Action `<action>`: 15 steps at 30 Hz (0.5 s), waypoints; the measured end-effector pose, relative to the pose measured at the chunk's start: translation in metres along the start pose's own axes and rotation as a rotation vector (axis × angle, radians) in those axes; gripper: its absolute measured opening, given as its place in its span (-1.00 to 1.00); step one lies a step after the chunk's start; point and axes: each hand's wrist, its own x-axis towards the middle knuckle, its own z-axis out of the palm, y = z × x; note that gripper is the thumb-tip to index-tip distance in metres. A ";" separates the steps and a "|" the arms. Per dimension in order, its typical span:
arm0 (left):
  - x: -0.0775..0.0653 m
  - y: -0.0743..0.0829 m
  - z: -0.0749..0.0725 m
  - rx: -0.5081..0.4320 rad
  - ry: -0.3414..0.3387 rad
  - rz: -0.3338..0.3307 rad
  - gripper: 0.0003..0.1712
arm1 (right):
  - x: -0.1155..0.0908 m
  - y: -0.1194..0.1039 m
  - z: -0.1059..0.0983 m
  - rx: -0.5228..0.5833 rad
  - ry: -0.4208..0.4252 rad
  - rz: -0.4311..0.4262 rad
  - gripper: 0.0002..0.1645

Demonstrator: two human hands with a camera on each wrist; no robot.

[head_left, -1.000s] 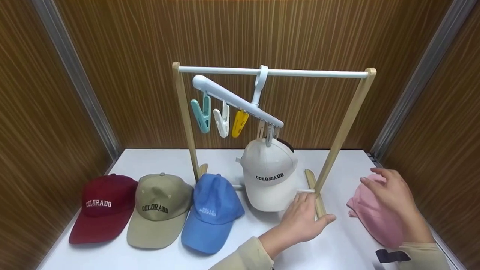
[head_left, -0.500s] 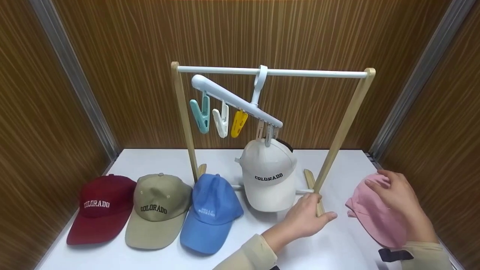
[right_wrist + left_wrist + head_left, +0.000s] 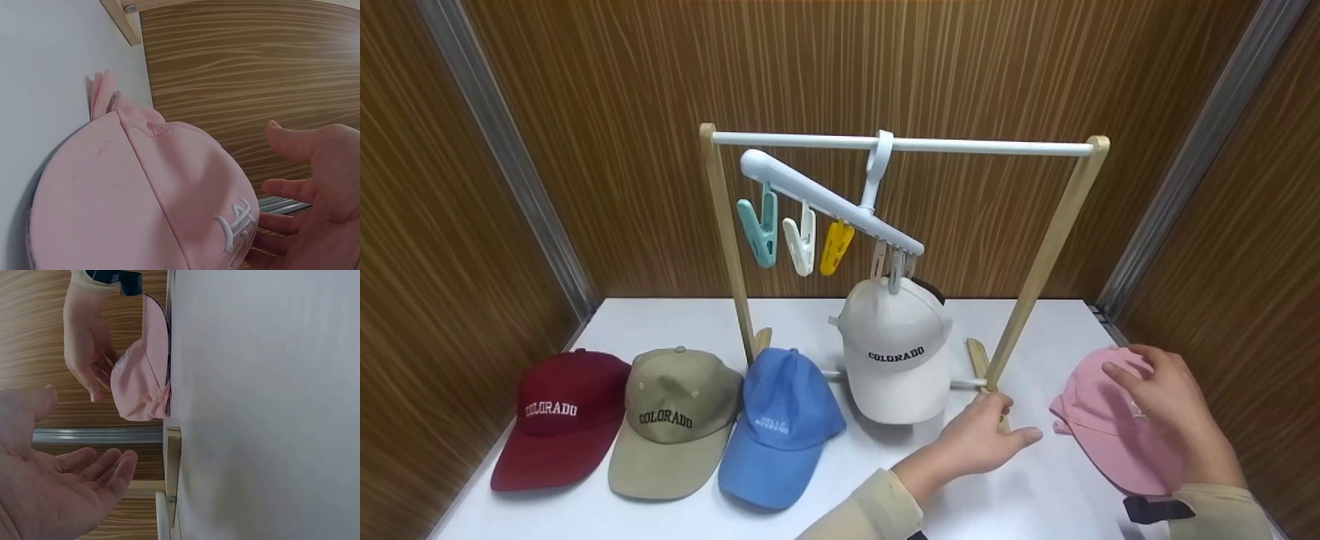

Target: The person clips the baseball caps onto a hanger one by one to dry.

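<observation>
A pink cap (image 3: 1117,420) lies on the white table at the far right. My right hand (image 3: 1174,409) hovers over its right side, fingers loosely bent and thumb apart. In the right wrist view, the fingers of that hand (image 3: 315,197) are beside the crown of the cap (image 3: 185,180), near its white embroidery. My left hand (image 3: 979,435) is in front of the rack's right foot, palm turned inward and holding nothing. The left wrist view has this hand (image 3: 67,489) relaxed, its fingers slightly bent. A white cap (image 3: 896,360) hangs by clips from the tilted hanger (image 3: 825,196).
The hanger hooks over the rack's white top rail (image 3: 997,147). Teal (image 3: 765,232), white (image 3: 802,244) and yellow (image 3: 837,247) clips dangle without caps. Red (image 3: 562,420), khaki (image 3: 679,420) and blue (image 3: 787,427) caps sit in a row at left. Wooden panels surround the table.
My right hand has shifted right, uncovering more of the pink cap. The left hand has moved slightly right and down, away from the white cap and the rack's lower bar.
</observation>
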 end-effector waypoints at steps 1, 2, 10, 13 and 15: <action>0.001 0.000 0.001 0.003 -0.008 0.001 -0.32 | 0.000 0.001 0.000 -0.001 -0.001 0.001 0.16; 0.001 0.000 0.002 0.003 -0.016 -0.001 -0.32 | 0.000 0.003 -0.001 0.000 -0.003 0.004 0.17; 0.005 0.000 0.010 0.022 -0.026 -0.021 -0.37 | 0.000 0.012 -0.003 0.010 -0.013 0.034 0.20; 0.007 -0.001 0.012 0.024 -0.031 -0.029 -0.37 | 0.000 0.014 -0.005 0.017 -0.035 0.058 0.24; 0.008 -0.001 0.013 0.022 -0.037 -0.036 -0.37 | 0.000 0.016 -0.006 0.030 -0.057 0.078 0.28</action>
